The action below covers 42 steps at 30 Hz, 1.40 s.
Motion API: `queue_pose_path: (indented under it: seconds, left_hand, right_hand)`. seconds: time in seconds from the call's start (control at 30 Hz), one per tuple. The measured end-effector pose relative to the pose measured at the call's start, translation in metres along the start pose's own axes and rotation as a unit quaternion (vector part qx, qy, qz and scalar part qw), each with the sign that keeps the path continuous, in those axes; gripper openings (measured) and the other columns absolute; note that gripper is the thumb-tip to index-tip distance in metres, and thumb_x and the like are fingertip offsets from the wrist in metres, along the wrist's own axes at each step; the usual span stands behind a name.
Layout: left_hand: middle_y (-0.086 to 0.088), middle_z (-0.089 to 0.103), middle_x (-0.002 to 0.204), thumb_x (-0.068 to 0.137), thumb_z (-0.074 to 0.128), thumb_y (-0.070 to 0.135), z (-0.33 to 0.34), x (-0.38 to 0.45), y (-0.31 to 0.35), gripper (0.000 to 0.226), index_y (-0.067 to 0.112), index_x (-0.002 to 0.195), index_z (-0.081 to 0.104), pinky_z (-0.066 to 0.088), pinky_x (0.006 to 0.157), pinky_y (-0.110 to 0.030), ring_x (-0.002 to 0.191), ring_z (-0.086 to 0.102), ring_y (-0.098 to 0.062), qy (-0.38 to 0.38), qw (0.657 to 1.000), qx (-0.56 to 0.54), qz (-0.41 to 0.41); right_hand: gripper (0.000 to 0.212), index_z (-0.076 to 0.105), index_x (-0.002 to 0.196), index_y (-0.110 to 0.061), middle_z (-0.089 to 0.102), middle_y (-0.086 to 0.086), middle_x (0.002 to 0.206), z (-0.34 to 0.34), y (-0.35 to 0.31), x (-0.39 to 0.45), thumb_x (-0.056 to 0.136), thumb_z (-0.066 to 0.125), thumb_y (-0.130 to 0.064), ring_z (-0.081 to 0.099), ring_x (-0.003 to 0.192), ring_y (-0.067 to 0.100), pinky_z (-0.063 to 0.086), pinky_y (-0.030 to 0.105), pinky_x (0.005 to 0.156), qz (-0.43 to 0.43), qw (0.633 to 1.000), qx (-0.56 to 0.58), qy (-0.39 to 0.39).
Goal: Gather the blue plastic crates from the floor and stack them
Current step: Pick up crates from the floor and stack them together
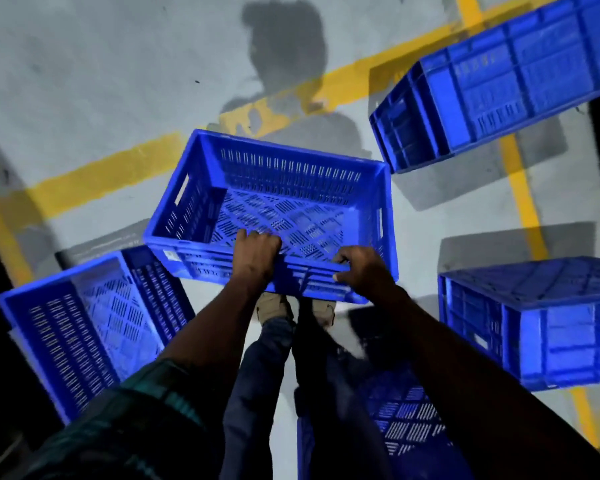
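Both hands, left hand [257, 251] and right hand [362, 268], clamp the near rim of an upright perforated blue crate [278, 202], keeping it level for stacking.

— Where is free room seen?
— Open grey floor [101, 81] is seen beyond the held crate [274, 209], crossed only by yellow lines [111, 174].
— And what is blocked?
— The left is closed by a tipped crate [94, 323], the right by an overturned crate [534, 323], the far right by another crate [499, 81]. A crate [406, 424] is lodged by the legs.
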State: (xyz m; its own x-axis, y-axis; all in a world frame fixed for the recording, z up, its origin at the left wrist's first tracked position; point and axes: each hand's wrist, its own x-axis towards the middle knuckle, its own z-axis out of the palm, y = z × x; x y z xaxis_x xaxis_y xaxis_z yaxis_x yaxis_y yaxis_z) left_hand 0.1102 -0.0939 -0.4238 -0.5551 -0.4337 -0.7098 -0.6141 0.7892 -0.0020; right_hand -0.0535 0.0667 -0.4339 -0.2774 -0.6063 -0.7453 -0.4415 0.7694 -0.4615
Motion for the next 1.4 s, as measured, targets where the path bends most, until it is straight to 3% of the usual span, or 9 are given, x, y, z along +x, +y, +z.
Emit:
queue_pose_path:
  seconds: [0.5, 0.6, 0.67, 0.77, 0.83, 0.97, 1.1, 1.23, 1.4]
  left_hand:
    - [-0.006, 0.058, 0.122, 0.086, 0.065, 0.036, 0.11, 0.024, 0.058, 0.048, 0.016, 0.127, 0.048, 0.049, 0.081, -0.039, 0.113, 0.058, -0.03, -0.109, 0.992, -0.001, 0.064]
    - [-0.01, 0.057, 0.121, 0.083, 0.068, 0.039, 0.119, 0.037, 0.054, 0.057, 0.014, 0.128, 0.044, 0.049, 0.084, -0.044, 0.113, 0.057, -0.033, -0.148, 0.985, -0.028, 0.085]
    - [-0.013, 0.058, 0.114, 0.078, 0.072, 0.049, 0.122, 0.046, 0.041, 0.062, 0.012, 0.12, 0.047, 0.049, 0.081, -0.043, 0.106, 0.06, -0.034, -0.181, 0.974, -0.076, 0.114]
    - [-0.011, 0.061, 0.107, 0.056, 0.066, 0.083, 0.11, 0.052, 0.02, 0.09, 0.013, 0.111, 0.056, 0.046, 0.078, -0.034, 0.1, 0.061, -0.03, -0.234, 0.952, -0.154, 0.127]
    - [-0.007, 0.062, 0.11, 0.043, 0.043, 0.101, 0.101, 0.052, 0.004, 0.11, 0.019, 0.114, 0.057, 0.05, 0.083, -0.037, 0.102, 0.061, -0.027, -0.208, 0.956, -0.187, 0.083]
    - [-0.012, 0.062, 0.118, 0.076, 0.051, 0.078, 0.092, 0.054, -0.028, 0.078, 0.015, 0.121, 0.056, 0.05, 0.083, -0.045, 0.109, 0.057, -0.033, -0.048, 0.966, -0.251, -0.039]
    - [-0.02, 0.051, 0.129, 0.081, 0.063, 0.062, 0.095, 0.055, -0.056, 0.076, 0.006, 0.131, 0.049, 0.042, 0.093, -0.051, 0.121, 0.047, -0.04, 0.116, 0.91, -0.331, -0.222]
    - [-0.023, 0.023, 0.154, 0.078, 0.066, 0.061, 0.107, 0.049, -0.078, 0.099, -0.002, 0.144, 0.028, 0.03, 0.104, -0.058, 0.135, 0.029, -0.046, 0.177, 0.867, -0.303, -0.353]
    - [-0.025, 0.027, 0.153, 0.075, 0.07, 0.062, 0.119, 0.044, -0.098, 0.109, 0.0, 0.148, 0.018, 0.03, 0.106, -0.061, 0.138, 0.029, -0.045, 0.137, 0.815, -0.38, -0.416]
  right_hand:
    - [0.037, 0.072, 0.096, -0.018, 0.072, 0.002, 0.098, 0.054, 0.1, 0.029, 0.062, 0.08, -0.006, 0.069, 0.095, 0.022, 0.053, 0.031, 0.082, 0.016, 0.998, 0.011, -0.052]
    - [0.041, 0.07, 0.103, -0.006, 0.07, 0.008, 0.098, 0.05, 0.107, 0.04, 0.065, 0.086, -0.006, 0.065, 0.089, 0.016, 0.048, 0.014, 0.072, 0.029, 0.988, 0.113, -0.106]
    - [0.031, 0.072, 0.097, -0.006, 0.07, 0.007, 0.09, 0.048, 0.102, 0.044, 0.073, 0.084, -0.021, 0.063, 0.082, 0.014, 0.046, 0.01, 0.069, 0.03, 0.988, 0.148, -0.035]
    - [0.026, 0.071, 0.091, -0.008, 0.07, 0.006, 0.088, 0.041, 0.091, 0.05, 0.083, 0.069, -0.033, 0.067, 0.085, 0.023, 0.055, 0.033, 0.078, 0.027, 0.983, 0.141, 0.116]
    - [0.027, 0.068, 0.104, -0.011, 0.069, 0.009, 0.102, 0.031, 0.083, 0.051, 0.086, 0.064, -0.03, 0.064, 0.098, 0.03, 0.052, 0.04, 0.085, 0.049, 0.969, 0.07, 0.231]
    - [0.047, 0.054, 0.124, -0.011, 0.055, 0.012, 0.123, 0.018, 0.07, 0.056, 0.08, 0.066, -0.023, 0.052, 0.112, 0.036, 0.044, 0.045, 0.088, 0.13, 0.92, 0.009, 0.37]
    - [0.075, 0.036, 0.142, -0.006, 0.045, 0.017, 0.14, 0.027, 0.066, 0.076, 0.08, 0.07, -0.031, 0.045, 0.127, 0.038, 0.037, 0.049, 0.102, 0.263, 0.91, 0.102, 0.303]
    - [0.07, 0.035, 0.14, -0.005, 0.046, 0.018, 0.137, 0.029, 0.059, 0.085, 0.082, 0.068, -0.028, 0.044, 0.126, 0.037, 0.031, 0.047, 0.106, 0.314, 0.892, 0.125, 0.298]
    - [0.065, 0.039, 0.134, -0.002, 0.049, 0.018, 0.132, 0.024, 0.061, 0.09, 0.082, 0.068, -0.03, 0.047, 0.124, 0.037, 0.034, 0.046, 0.105, 0.339, 0.878, 0.16, 0.297]
